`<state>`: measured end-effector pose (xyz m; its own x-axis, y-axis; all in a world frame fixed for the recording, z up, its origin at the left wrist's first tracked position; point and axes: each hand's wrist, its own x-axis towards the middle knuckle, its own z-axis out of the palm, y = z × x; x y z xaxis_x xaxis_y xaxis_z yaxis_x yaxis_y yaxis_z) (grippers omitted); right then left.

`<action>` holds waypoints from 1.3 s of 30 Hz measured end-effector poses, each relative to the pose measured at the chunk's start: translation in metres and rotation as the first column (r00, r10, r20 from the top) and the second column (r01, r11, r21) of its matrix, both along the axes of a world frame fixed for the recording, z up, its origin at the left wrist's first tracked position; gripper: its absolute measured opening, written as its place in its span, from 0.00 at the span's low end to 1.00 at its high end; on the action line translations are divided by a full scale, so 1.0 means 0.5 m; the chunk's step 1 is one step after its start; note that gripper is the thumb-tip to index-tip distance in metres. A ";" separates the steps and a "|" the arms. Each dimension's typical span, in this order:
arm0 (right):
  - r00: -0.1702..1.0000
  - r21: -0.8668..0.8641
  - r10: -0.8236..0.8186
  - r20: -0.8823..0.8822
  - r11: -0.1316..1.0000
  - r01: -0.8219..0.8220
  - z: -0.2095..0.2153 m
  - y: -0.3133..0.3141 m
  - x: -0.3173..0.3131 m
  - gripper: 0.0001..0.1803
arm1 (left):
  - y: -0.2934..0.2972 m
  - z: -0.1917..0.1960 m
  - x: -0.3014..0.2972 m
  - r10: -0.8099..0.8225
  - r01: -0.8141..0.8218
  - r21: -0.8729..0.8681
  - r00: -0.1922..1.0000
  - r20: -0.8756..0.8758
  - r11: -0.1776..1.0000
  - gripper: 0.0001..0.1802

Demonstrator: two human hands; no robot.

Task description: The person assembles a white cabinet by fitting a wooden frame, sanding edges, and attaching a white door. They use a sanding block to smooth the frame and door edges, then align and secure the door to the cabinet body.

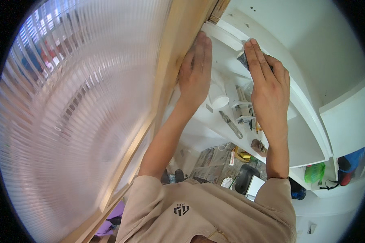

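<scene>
- I see my left hand [195, 69] spread flat, bracing against the wooden frame [178, 44].
- My right hand [267, 81] pinches a dark sanding pad [243, 59] against the white shelf edge [231, 40]; smoothing looks underway, finish unclear.

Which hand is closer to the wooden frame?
Left. The left hand lies flat against the wooden frame. The right hand is apart from it, pressing a dark sanding pad on the white shelf.

I'm in a workshop or a room under renovation: a bare wooden frame [178, 52] with ribbed translucent sheeting [77, 105] on my left, white shelves [308, 133] on my right holding hand tools [231, 123] and a pipe fitting [219, 99].
</scene>
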<state>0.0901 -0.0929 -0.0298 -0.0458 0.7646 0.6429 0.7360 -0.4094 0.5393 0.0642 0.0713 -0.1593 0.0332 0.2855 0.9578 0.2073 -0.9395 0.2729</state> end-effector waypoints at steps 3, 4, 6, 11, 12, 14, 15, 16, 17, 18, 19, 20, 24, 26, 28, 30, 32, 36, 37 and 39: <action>1.000 0.007 0.013 -0.023 1.000 -0.013 0.000 0.003 0.001 0.28 | -0.006 0.004 0.002 0.013 -0.013 0.017 1.000 -0.001 1.000 0.33; 0.999 0.007 0.014 -0.034 1.000 -0.014 -0.004 0.007 0.000 0.28 | -0.009 0.003 -0.002 0.015 -0.015 0.016 1.000 -0.009 1.000 0.33; 0.999 0.030 0.038 -0.039 0.999 -0.037 -0.004 0.015 -0.001 0.28 | -0.008 0.004 -0.002 -0.035 0.035 0.005 0.999 -0.014 0.999 0.32; 0.992 0.052 0.120 -0.047 0.992 -0.118 -0.018 0.084 -0.007 0.29 | 0.004 -0.006 0.015 -0.063 0.063 -0.016 0.998 0.031 0.998 0.28; 0.991 0.056 0.124 -0.057 0.991 -0.121 -0.024 0.103 -0.012 0.31 | 0.002 -0.020 0.023 -0.067 0.068 -0.033 0.997 0.031 0.997 0.27; 0.989 0.074 0.127 -0.081 0.990 -0.121 -0.031 0.143 -0.023 0.30 | -0.007 -0.058 0.042 -0.087 0.089 -0.068 0.996 0.035 0.994 0.26; 0.989 0.087 0.121 -0.080 0.990 -0.114 -0.034 0.144 -0.026 0.30 | -0.011 -0.041 0.033 -0.194 0.200 -0.064 0.977 0.089 0.978 0.28; 0.990 0.100 0.114 -0.078 0.989 -0.106 -0.032 0.139 -0.028 0.29 | -0.009 -0.025 0.023 -0.125 0.124 -0.027 0.992 -0.014 0.992 0.28; 0.992 0.110 0.102 -0.079 0.990 -0.093 -0.033 0.125 -0.024 0.29 | -0.006 -0.014 0.011 -0.052 0.055 0.018 0.992 -0.114 0.998 0.29; 0.993 0.105 0.096 -0.063 0.990 -0.089 -0.033 0.108 -0.019 0.29 | -0.001 -0.015 0.006 0.006 -0.001 0.032 0.989 -0.151 0.999 0.30; 0.995 0.101 0.089 -0.048 0.991 -0.084 -0.033 0.083 -0.007 0.29 | 0.000 -0.017 0.000 0.053 -0.044 0.051 0.980 -0.193 0.998 0.31; 0.995 0.098 0.097 -0.027 0.991 -0.094 -0.029 0.060 0.003 0.28 | 0.004 -0.017 -0.002 0.074 -0.069 0.033 0.982 -0.177 0.997 0.34; 0.998 0.124 -0.049 -0.046 0.991 0.054 -0.032 -0.079 0.017 0.33 | -0.006 -0.013 0.009 0.080 -0.079 0.007 0.987 -0.141 0.997 0.36; 0.983 0.126 -0.173 -0.059 0.976 0.179 -0.036 -0.152 0.017 0.35 | -0.012 -0.008 0.000 0.124 -0.123 0.018 0.977 -0.172 0.992 0.34; 0.963 0.156 -0.261 -0.063 0.951 0.268 -0.043 -0.203 0.015 0.35 | -0.011 -0.004 -0.009 0.155 -0.153 0.029 0.972 -0.175 0.988 0.33; 0.948 0.197 -0.317 -0.041 0.927 0.318 -0.057 -0.234 0.018 0.34 | -0.013 -0.010 -0.008 0.164 -0.161 0.032 0.974 -0.155 0.986 0.32; 0.956 0.233 -0.288 -0.049 0.928 0.291 -0.064 -0.226 0.020 0.34 | -0.013 -0.009 -0.007 0.150 -0.146 0.041 0.981 -0.122 0.988 0.32; 0.968 0.303 -0.210 -0.138 0.921 0.243 -0.073 -0.148 -0.006 0.33 | -0.025 -0.010 -0.010 0.123 -0.133 -0.035 0.972 -0.200 0.991 0.32; 0.981 0.309 -0.114 -0.158 0.938 0.159 -0.078 -0.119 -0.008 0.32 | -0.027 -0.011 -0.011 0.112 -0.122 -0.034 0.970 -0.213 0.992 0.35; 0.942 0.426 0.104 -0.318 0.904 0.044 -0.109 -0.040 0.017 0.28 | -0.036 -0.015 0.011 0.041 -0.047 -0.023 0.970 -0.239 0.999 0.40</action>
